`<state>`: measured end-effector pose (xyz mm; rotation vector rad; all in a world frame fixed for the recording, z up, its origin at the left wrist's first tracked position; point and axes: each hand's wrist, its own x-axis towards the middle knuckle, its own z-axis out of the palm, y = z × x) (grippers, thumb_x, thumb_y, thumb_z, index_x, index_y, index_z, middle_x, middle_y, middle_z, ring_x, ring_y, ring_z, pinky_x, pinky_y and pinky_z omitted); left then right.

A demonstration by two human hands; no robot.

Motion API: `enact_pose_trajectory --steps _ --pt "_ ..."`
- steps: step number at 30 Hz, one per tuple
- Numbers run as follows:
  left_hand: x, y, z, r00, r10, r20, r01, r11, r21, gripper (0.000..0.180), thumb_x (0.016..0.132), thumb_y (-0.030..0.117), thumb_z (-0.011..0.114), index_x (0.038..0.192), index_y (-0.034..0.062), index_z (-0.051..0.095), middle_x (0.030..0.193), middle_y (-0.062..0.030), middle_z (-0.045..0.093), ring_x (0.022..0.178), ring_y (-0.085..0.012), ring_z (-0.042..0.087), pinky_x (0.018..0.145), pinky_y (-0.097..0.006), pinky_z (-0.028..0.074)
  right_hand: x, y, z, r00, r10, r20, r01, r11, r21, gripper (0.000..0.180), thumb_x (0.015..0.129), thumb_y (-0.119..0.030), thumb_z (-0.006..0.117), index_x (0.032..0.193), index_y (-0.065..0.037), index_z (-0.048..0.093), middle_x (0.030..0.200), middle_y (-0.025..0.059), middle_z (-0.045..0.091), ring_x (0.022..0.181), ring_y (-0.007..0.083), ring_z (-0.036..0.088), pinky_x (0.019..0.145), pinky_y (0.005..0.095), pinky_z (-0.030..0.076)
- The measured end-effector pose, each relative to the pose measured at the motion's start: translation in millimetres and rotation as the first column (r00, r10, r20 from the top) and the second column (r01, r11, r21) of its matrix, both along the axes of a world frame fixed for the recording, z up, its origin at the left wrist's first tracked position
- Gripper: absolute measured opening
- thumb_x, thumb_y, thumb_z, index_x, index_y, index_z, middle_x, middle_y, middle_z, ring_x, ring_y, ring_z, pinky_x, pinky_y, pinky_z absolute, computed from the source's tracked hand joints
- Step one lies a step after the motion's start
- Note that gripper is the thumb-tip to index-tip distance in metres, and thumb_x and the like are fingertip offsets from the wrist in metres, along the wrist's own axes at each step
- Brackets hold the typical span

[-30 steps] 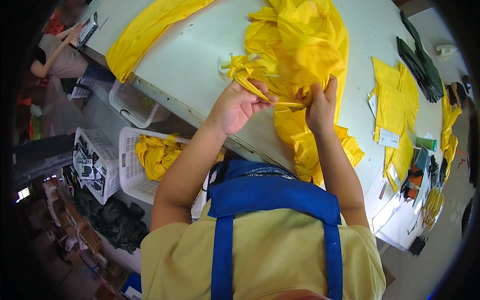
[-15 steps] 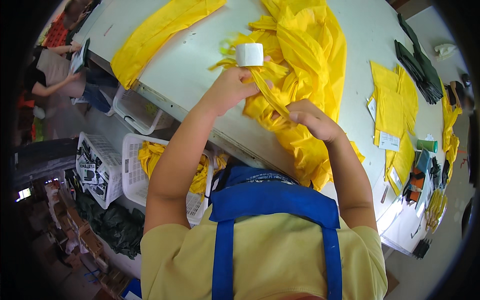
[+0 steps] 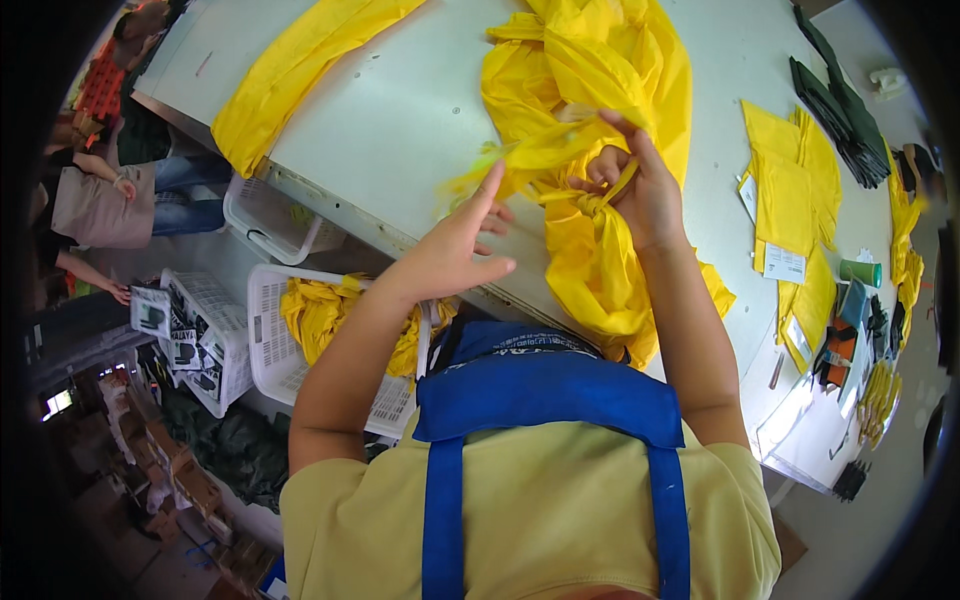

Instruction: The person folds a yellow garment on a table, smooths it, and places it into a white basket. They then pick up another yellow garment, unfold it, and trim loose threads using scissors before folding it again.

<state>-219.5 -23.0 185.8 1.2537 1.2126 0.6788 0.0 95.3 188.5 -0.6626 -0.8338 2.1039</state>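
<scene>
Our right hand (image 3: 640, 195) gripped the knotted strip of the crumpled yellow plastic garment (image 3: 590, 130) on the white worktable (image 3: 400, 120). Our left hand (image 3: 460, 245) hovered beside it, fingers spread and empty. We judged the bundle tied but not yet set aside

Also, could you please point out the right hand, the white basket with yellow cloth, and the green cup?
right hand (image 3: 640, 195), head view, on the back of the hand.
white basket (image 3: 265, 325), head view, on its left wall.
green cup (image 3: 860, 272), head view, on its side.
</scene>
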Motion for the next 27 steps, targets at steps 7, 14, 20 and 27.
enact_pose_trajectory --steps 7,14,20,27 --pt "54 -2 -33 0.921 0.107 0.376 -0.077 0.993 -0.092 0.084 0.074 0.018 0.074 0.140 0.0083 0.022 0.121 -0.0112 0.049 0.115 -0.0190 0.047 0.094 -0.029 0.039 -8 -17 14 0.990 -0.137 0.033 0.133 0.987 0.088 0.049 0.100 -0.040 0.029 0.142 -0.015 0.030 0.091 0.0041 0.051 0.089 0.0155 0.049 0.086 0.0363 0.042" --pt "53 -9 -11 0.981 0.106 -0.160 -0.075 0.979 0.188 0.048 0.075 0.007 0.066 0.115 0.0054 0.039 0.070 -0.0064 0.051 0.064 -0.0186 0.054 0.060 -0.035 0.043 18 -10 24 0.821 -0.311 0.478 -0.133 0.710 0.691 0.040 0.093 -0.027 0.049 0.129 -0.008 0.052 0.107 0.0063 0.050 0.101 0.0160 0.048 0.091 0.0303 0.038" --pt "42 -26 -2 0.855 0.407 -0.320 -0.330 0.905 0.269 0.036 0.078 0.003 0.056 0.111 0.0075 0.044 0.086 -0.0185 0.057 0.076 -0.0372 0.058 0.068 -0.045 0.046 36 -51 22 0.340 -0.880 0.332 -0.513 0.123 0.850 0.091 0.073 -0.039 0.071 0.146 -0.020 0.021 0.147 0.0282 0.016 0.133 0.0482 0.017 0.105 0.0566 0.014" --pt "77 -25 -14 0.976 0.207 -0.072 -0.140 0.841 0.523 0.029 0.084 0.002 0.054 0.113 0.0068 0.049 0.087 -0.0093 0.061 0.075 -0.0138 0.060 0.066 -0.026 0.047 26 -106 20 0.485 -0.846 0.219 -0.484 -0.051 0.873 0.083 0.076 -0.039 0.070 0.142 -0.045 0.020 0.146 0.0250 0.024 0.132 0.0561 0.016 0.105 0.0606 0.016"
